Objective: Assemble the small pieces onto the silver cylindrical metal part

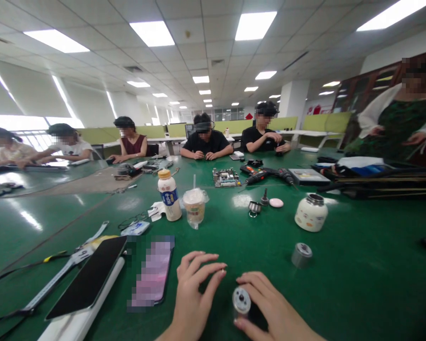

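Observation:
My left hand (195, 289) is raised over the table with thumb and index fingertip pinched together. A tiny pale speck shows at the pinch, too small to name. To its right, my right hand (270, 303) has thumb and fingers around a small cylindrical metal motor (242, 310), which stands with its round, holed end face up. A similar metal cylinder (301, 255) stands on its own, farther to the right. Beside my left hand lies a phone (154, 272) with a lit pink-purple screen.
A tablet (92, 274) lies on a white box at left. Ahead are a milk tea bottle (169, 196), a lidded cup (194, 208), a circuit board (227, 177), power drills (259, 175), small metal parts (254, 208) and a white jar (310, 215). Several people are around the green table (358, 284).

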Demonstrator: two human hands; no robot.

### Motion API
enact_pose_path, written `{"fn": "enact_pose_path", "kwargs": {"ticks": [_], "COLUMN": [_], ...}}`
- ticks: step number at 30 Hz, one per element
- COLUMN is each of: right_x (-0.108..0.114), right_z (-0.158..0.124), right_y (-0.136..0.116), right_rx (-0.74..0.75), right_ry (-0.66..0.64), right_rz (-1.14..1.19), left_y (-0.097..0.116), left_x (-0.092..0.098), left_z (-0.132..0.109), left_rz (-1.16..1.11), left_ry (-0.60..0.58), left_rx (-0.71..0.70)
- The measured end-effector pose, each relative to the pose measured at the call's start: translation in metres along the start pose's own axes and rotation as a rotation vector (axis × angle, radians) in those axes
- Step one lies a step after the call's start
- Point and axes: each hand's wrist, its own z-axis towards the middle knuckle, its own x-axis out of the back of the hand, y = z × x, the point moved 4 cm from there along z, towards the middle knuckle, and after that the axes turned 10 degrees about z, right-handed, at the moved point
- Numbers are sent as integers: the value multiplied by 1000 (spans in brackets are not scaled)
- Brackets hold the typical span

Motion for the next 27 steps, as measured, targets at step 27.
{"fn": "enact_pose_path", "kwargs": {"ticks": [27], "right_x": [8], "right_z": [-15], "right_y": [10], "right_rx": [469], "right_ry": [183], "right_rz": [268], "left_y": [11], "left_x": [-19], "left_z": [-16], "left_rz": [-97], "left_ry": [-216], "left_rx": [-174]}}
